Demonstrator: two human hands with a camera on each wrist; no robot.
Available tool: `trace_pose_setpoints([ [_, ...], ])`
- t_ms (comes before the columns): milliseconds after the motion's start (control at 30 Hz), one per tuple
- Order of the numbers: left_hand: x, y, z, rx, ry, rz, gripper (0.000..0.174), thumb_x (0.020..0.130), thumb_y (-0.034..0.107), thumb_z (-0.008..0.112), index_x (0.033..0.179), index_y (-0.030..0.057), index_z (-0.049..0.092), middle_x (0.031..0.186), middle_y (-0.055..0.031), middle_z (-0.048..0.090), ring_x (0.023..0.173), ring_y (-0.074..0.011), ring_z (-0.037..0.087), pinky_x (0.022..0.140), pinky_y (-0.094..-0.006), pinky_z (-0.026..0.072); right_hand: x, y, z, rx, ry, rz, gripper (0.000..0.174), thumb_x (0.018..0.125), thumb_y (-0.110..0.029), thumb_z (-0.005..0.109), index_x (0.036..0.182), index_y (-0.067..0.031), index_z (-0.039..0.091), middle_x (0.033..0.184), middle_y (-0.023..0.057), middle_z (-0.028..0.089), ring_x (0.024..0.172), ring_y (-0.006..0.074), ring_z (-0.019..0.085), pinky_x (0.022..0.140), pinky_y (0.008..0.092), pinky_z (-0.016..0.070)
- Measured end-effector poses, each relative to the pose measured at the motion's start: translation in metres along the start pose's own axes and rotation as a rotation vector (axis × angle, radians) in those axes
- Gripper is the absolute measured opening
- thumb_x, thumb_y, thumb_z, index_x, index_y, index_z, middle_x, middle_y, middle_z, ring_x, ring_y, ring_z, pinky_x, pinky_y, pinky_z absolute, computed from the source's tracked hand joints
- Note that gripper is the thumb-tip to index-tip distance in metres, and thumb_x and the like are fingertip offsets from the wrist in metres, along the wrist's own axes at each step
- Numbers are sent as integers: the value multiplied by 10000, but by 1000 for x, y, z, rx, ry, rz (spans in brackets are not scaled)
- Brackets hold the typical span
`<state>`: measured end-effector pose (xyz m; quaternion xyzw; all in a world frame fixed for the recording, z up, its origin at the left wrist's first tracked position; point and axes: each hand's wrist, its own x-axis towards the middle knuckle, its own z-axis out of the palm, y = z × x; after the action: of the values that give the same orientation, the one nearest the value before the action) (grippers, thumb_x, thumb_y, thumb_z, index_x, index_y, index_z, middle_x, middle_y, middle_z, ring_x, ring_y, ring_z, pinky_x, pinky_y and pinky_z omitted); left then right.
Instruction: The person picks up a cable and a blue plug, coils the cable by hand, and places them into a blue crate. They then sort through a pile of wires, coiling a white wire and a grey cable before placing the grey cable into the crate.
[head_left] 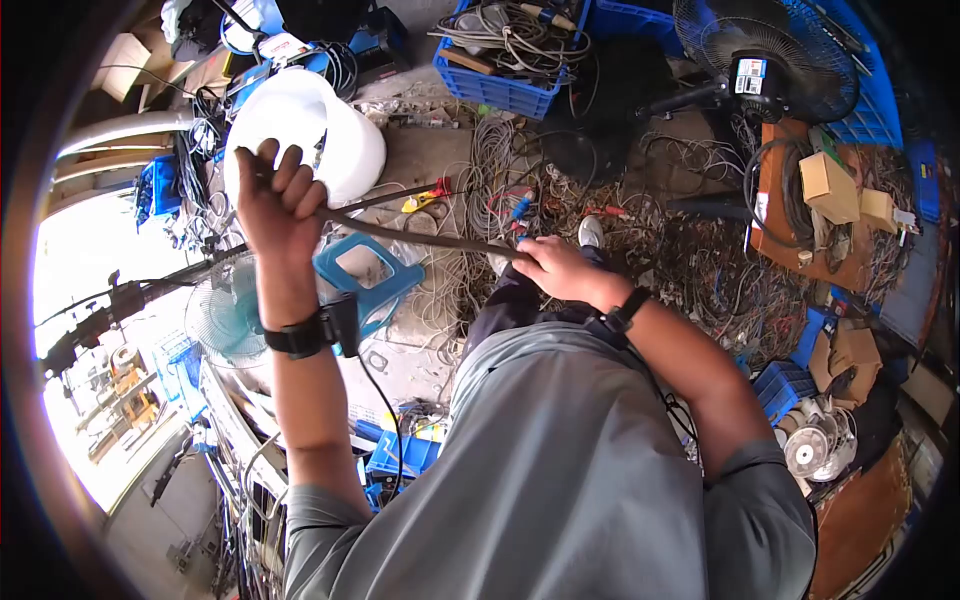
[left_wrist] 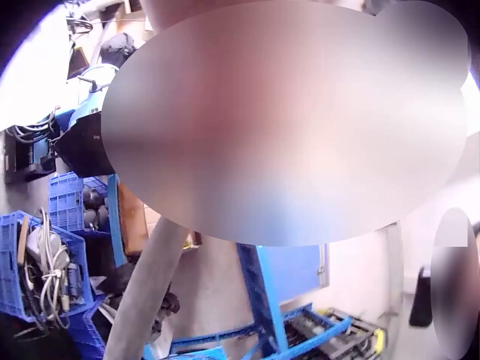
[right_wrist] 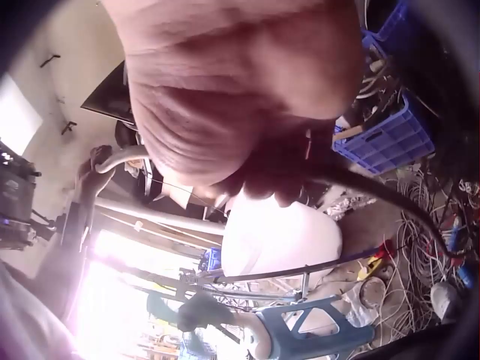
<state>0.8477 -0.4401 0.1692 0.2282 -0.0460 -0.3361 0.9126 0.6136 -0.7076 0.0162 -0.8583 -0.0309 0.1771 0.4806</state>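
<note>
In the head view my left hand [head_left: 283, 205] is raised, its fingers curled round a dark brown-grey cable [head_left: 420, 237]. That cable slopes down to my right hand [head_left: 565, 268], which grips it in front of the legs. The left wrist view shows a thick grey length of cable [left_wrist: 150, 289] below a large blurred area that hides the left hand. Close up in the right wrist view, the right hand [right_wrist: 240, 97] has its fingers curled, with the cable [right_wrist: 390, 196] running out to the right. Farther off there, the left hand [right_wrist: 94, 171] holds a pale-looking stretch.
A white bucket [head_left: 355, 150] and blue stool [head_left: 385, 290] stand near the left hand. Tangled cables [head_left: 650, 260] cover the floor. A blue crate [head_left: 500, 92], a black fan [head_left: 765, 80] and cardboard boxes [head_left: 828, 188] lie beyond. A red-and-yellow tool [head_left: 427, 196] is between bucket and cables.
</note>
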Motion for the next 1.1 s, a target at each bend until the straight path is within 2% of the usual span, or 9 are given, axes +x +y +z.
trace_pose_setpoints([
  [233,-38,77,28,-9,-107,6,284,1018,344,396,903,89,445,620,31,279,445,-49,231,387,-217,194,-37,72,-32,60,-308,198,358,901,-369,600,899,-12,627,818,125,643,816,259,622,744,395,467],
  [300,-53,62,16,583,424,-13,293,1005,395,416,884,132,460,600,50,288,452,-37,231,394,-213,182,-33,97,-48,276,-214,299,366,937,-362,572,929,-1,630,815,90,646,789,158,582,729,340,464],
  [333,-57,41,13,709,471,-136,313,994,428,424,857,150,467,590,56,300,457,-38,238,403,-213,179,-31,83,-65,375,-44,482,356,943,-345,573,922,7,624,805,54,642,769,116,548,714,321,460],
  [400,-60,-14,14,1004,462,-308,385,965,499,437,774,167,473,573,62,338,467,-50,260,428,-222,175,-22,61,-87,89,475,328,398,914,-365,604,991,26,610,849,125,667,798,202,620,706,367,472],
  [467,-54,-67,26,1175,371,-337,399,974,486,430,757,154,467,591,61,353,510,-58,297,464,-238,225,-5,17,-132,124,303,534,333,872,-247,620,996,60,580,909,153,655,810,223,625,713,373,473],
  [700,-35,-196,34,837,57,-202,279,1018,256,444,1045,13,579,779,0,596,671,-75,490,635,-222,417,7,-94,-146,987,219,-11,275,870,-27,519,1140,25,528,883,26,562,726,95,525,674,250,453],
  [833,-28,-205,42,757,44,-122,322,1023,256,419,1169,4,555,967,-58,641,799,-111,567,727,-259,474,-1,-123,-109,897,472,-1,190,876,48,574,1064,30,553,915,51,595,814,118,623,737,241,532],
  [933,-21,-209,53,200,161,-119,396,1010,314,418,1255,11,490,1287,-149,543,1175,-256,538,1000,-406,440,-3,-112,-84,646,619,31,146,834,99,605,903,8,514,863,57,631,729,130,652,656,257,547],
  [1100,-18,-202,54,8,167,-148,357,1000,401,396,1023,72,534,1126,-123,608,1158,-308,544,1019,-510,405,-30,-113,-94,105,560,-53,202,761,25,693,890,0,539,819,88,639,730,168,658,656,274,513],
])
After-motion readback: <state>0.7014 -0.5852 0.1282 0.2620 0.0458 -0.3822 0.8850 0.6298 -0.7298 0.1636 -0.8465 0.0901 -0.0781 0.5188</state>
